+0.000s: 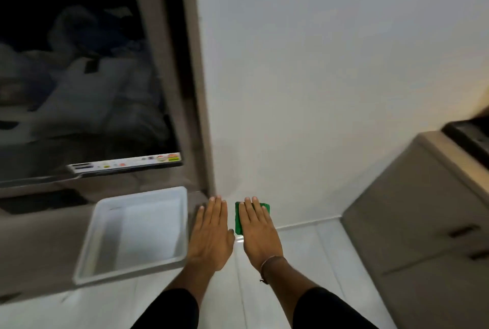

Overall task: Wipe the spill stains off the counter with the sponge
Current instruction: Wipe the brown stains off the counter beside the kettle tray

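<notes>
A green sponge (238, 217) lies under the fingers of my right hand (258, 231), which is stretched out flat, palm down, and holds it from above. Only the sponge's left side and far right corner show. My left hand (211, 233) is flat beside it with fingers straight and nothing in it, over the right end of the grey-brown counter (39, 244). Both hands are close to the white wall (317, 90). I see no stain on the visible counter surface.
A white tray (143, 193) with nothing in it sits on the counter just left of my left hand. Behind it stands a dark TV screen (79, 77). A grey-brown cabinet (410, 223) is at the right. Pale floor tiles (304, 262) lie below my arms.
</notes>
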